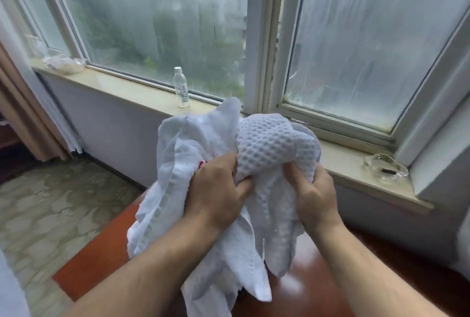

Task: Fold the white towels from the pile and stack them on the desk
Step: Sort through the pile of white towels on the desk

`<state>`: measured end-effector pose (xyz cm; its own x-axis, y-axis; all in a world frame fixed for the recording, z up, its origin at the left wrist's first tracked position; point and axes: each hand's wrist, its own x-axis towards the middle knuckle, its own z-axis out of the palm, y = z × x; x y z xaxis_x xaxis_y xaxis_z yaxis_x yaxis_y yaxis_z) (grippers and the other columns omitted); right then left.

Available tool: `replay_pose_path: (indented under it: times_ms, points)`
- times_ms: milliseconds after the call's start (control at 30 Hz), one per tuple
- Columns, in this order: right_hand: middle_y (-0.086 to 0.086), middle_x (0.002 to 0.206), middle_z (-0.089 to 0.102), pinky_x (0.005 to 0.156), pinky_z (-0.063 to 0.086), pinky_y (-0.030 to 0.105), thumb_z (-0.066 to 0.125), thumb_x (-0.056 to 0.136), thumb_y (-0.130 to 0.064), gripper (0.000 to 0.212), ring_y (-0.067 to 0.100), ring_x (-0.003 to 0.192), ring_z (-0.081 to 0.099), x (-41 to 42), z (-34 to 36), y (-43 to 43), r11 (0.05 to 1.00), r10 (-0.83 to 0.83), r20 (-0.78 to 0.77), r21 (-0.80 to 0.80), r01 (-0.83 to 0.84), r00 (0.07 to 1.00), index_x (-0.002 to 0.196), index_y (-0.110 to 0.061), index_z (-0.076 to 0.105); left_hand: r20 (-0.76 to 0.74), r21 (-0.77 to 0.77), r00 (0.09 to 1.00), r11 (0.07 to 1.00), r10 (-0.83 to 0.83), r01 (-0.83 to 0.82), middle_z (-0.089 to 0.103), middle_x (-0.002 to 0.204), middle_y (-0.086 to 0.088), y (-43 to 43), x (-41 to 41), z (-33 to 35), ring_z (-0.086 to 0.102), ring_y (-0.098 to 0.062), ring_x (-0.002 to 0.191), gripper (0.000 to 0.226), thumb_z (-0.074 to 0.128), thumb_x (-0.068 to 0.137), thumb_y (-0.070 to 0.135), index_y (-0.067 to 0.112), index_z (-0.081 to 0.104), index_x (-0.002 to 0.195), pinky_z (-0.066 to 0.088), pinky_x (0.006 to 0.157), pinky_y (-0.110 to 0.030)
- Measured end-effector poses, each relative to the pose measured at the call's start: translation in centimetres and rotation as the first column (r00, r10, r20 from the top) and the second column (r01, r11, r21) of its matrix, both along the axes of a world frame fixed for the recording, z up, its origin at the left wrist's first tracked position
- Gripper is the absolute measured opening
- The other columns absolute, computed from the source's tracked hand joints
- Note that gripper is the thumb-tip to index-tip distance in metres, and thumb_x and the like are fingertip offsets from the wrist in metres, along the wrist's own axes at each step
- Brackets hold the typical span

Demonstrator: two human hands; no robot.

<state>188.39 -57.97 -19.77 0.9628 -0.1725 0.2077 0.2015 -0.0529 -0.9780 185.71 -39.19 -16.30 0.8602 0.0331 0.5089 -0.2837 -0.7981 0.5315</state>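
The fingers of the left hand (216, 189) and right hand (314, 197) grip a bunched white towel (264, 144) above the red-brown tabletop (318, 288). The bottle (181, 87) label on the windowsill (122, 89) is too small to read.

The towel (264, 144) is white with a raised waffle-grid weave; a small red mark, perhaps a label, peeks out beside the left hand (216, 189). The desk (101, 260) is glossy reddish-brown. The carpet (50, 210) is pale green-grey with a cloudy floral pattern. The bottle (181, 86) is clear with a white cap. The windowsill (122, 90) is cream.
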Motion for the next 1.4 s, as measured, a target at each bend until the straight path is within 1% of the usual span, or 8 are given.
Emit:
replay_pose_path:
  times_ms: [167,267,433,633,833,967,1133,1400]
  points:
    - [0.007,0.103,0.076,0.089,0.057,0.055,0.074,0.071,-0.068,0.066,0.028,0.099,0.073,-4.1,0.7,-9.4,0.984,-0.173,0.032,0.050,0.171,0.984,0.108,-0.013,0.069,0.003,-0.035,0.988,0.987,-0.157,0.157,0.052,0.067,0.010,-9.8,-2.0,1.0,0.044,-0.018,0.063,0.021,0.057,0.076,0.040,0.022,0.047,0.074,0.025,0.063,-0.032]
    - [0.001,0.101,0.077,0.082,0.060,0.040,0.073,0.078,-0.058,0.056,0.019,0.097,0.074,-6.9,0.1,-15.0,0.958,-0.286,0.076,-0.006,0.287,0.955,0.108,-0.011,0.070,-0.091,-0.040,0.967,0.971,-0.237,0.235,0.050,0.065,0.008,-15.1,-2.3,-0.8,0.045,-0.017,0.062,0.025,0.055,0.077,0.043,0.021,0.043,0.072,0.027,0.060,-0.033]
    - [-0.004,0.102,0.077,0.090,0.057,0.044,0.072,0.088,-0.049,0.042,0.013,0.099,0.073,-10.3,-3.4,-22.8,0.930,-0.347,-0.036,-0.143,0.339,0.937,0.112,-0.015,0.070,-0.287,-0.027,0.885,0.927,-0.366,0.374,0.048,0.065,0.008,-22.5,-2.8,-5.5,0.047,-0.019,0.069,0.025,0.050,0.079,0.045,0.026,0.038,0.070,0.030,0.060,-0.035]
    - [-0.028,0.094,0.072,0.066,0.044,0.002,0.069,0.083,-0.061,0.045,-0.013,0.086,0.065,-11.7,-7.8,-27.1,0.893,-0.407,-0.235,-0.308,0.330,0.883,0.113,-0.028,0.066,-0.453,-0.023,0.780,0.880,-0.432,0.474,0.059,0.084,0.006,-26.8,-1.6,-11.2,0.055,-0.023,0.087,0.016,0.050,0.082,0.037,0.022,0.045,0.081,0.034,0.063,-0.036]
    - [-0.019,0.100,0.066,0.079,0.047,0.029,0.074,0.085,-0.051,0.040,0.010,0.104,0.065,-8.6,-9.3,-27.0,0.802,-0.543,-0.297,-0.461,0.380,0.786,0.113,-0.037,0.048,-0.440,0.194,0.822,0.855,-0.363,0.481,0.054,0.116,0.006,-26.5,3.8,-12.6,0.047,-0.022,0.113,0.021,0.053,0.093,0.042,0.031,0.058,0.110,0.042,0.086,-0.037]
    - [-0.001,0.148,0.037,0.100,0.043,0.038,0.058,0.092,-0.037,0.059,0.027,0.127,0.047,-6.2,-10.6,-24.8,0.635,-0.540,-0.434,-0.772,0.010,0.721,0.146,-0.037,0.034,-0.588,0.348,0.772,0.785,-0.243,0.512,0.043,0.145,0.005,-23.7,6.8,-14.1,0.034,-0.026,0.135,0.052,0.048,0.097,0.052,0.041,0.038,0.146,0.039,0.103,-0.046]
    - [-0.002,0.149,0.037,0.109,0.031,0.038,0.048,0.097,-0.045,0.048,0.022,0.136,0.027,-5.0,-10.3,-21.1,0.534,-0.554,-0.364,-0.845,-0.017,0.749,0.142,-0.031,0.045,-0.628,0.346,0.755,0.802,-0.188,0.487,0.039,0.154,0.005,-19.2,6.4,-15.4,0.033,-0.023,0.138,0.060,0.044,0.097,0.054,0.039,0.029,0.153,0.034,0.107,-0.045]
    - [0.006,0.139,0.044,0.104,0.035,0.038,0.055,0.097,-0.036,0.038,0.024,0.132,0.036,0.0,-8.8,-11.7,0.715,-0.314,-0.448,-0.691,-0.102,0.837,0.132,-0.021,0.052,-0.543,0.278,0.837,0.925,-0.072,0.260,0.041,0.152,0.009,-7.5,5.8,-13.7,0.032,-0.021,0.138,0.062,0.047,0.097,0.048,0.035,0.029,0.155,0.031,0.109,-0.038]
